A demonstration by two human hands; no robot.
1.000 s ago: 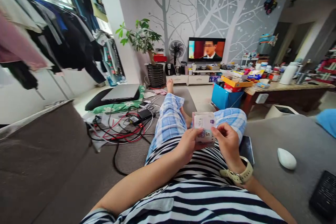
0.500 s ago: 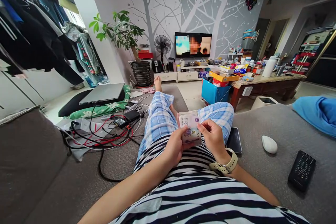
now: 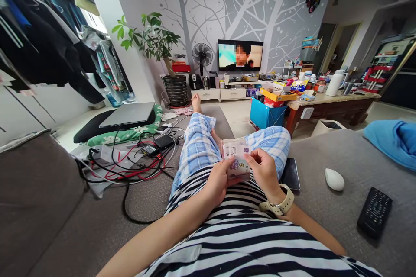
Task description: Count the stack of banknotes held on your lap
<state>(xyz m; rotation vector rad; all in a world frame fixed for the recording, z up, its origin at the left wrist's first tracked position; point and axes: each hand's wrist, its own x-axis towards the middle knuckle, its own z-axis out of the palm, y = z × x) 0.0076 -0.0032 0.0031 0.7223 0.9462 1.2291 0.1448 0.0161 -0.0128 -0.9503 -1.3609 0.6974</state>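
Note:
A stack of banknotes (image 3: 236,151) is held above my lap, the top note marked with a 5. My left hand (image 3: 218,180) is closed around the stack's left and lower side, its thumb on the face of the top note. With thumb and fingers pinched, my right hand (image 3: 262,169) grips the right edge of the notes. A pale wristwatch (image 3: 282,205) is on my right wrist. Under the stack are my striped shirt (image 3: 240,242) and blue checked trousers (image 3: 201,147). How many notes there are is hidden.
To the right on the sofa lie a phone (image 3: 290,175), a white mouse (image 3: 334,179), a black remote (image 3: 375,213) and a blue cloth (image 3: 393,140). Tangled cables (image 3: 149,160) and a laptop (image 3: 128,114) are at left. A cluttered table (image 3: 338,103) stands ahead right.
The top note sits slightly differently in the stack, its printed face a little more exposed. Both hands stay nearly in place; the whole view has shifted very slightly.

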